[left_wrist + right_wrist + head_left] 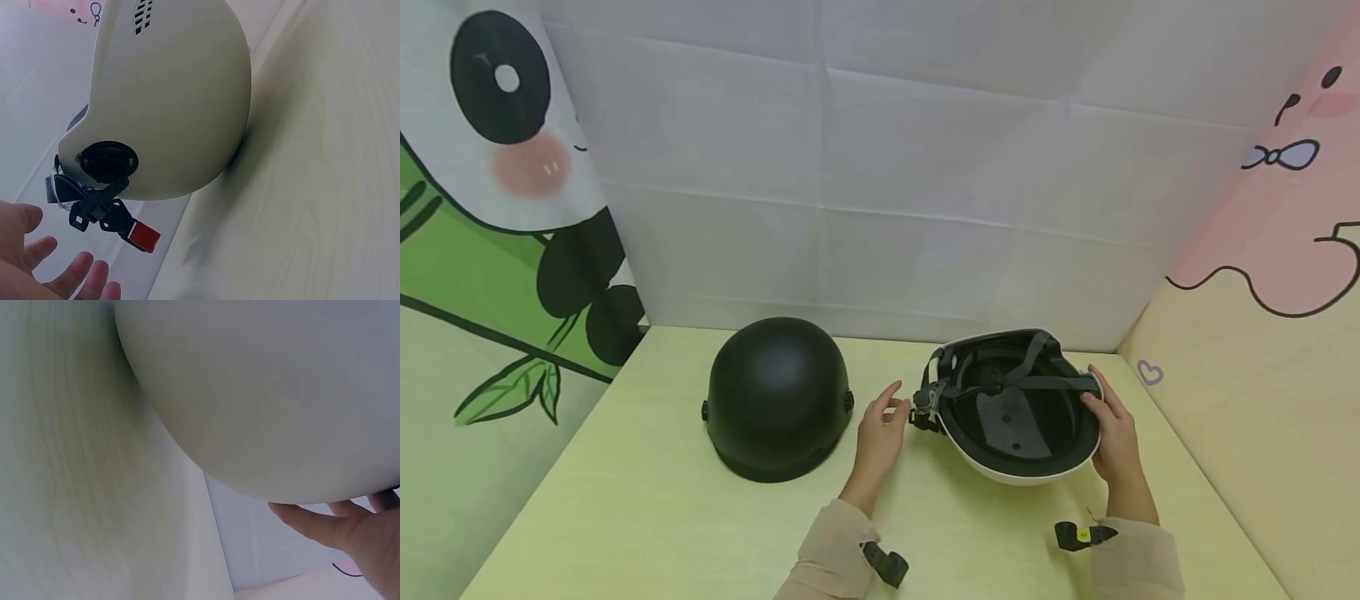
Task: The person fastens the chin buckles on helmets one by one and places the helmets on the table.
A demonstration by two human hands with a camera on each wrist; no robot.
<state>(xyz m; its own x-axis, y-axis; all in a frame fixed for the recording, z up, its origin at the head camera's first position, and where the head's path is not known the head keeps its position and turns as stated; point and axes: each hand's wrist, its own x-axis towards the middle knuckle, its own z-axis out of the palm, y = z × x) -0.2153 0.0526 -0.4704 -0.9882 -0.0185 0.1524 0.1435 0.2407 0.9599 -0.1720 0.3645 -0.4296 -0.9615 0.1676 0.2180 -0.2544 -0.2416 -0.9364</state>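
Note:
A white helmet point(1011, 417) lies on its shell on the table, its black padded inside and dark straps facing up. My right hand point(1118, 437) grips its right rim, thumb over the edge; in the right wrist view, fingers of the right hand point(369, 540) touch the smooth white shell point(262, 394). On the other side, my left hand point(878, 437) is beside the chin strap buckle point(928, 408). The left wrist view shows the left hand point(31, 269) with fingers spread, apart from the strap's red-ended buckle point(144, 237), which hangs below a round black side knob point(109, 161).
A black helmet point(778, 400) sits dome up on the pale wood-look table point(700, 542), left of my left hand. Behind stands a white cloth wall point(880, 167). Printed cartoon panels flank the table on the left point(497, 275) and right point(1262, 400).

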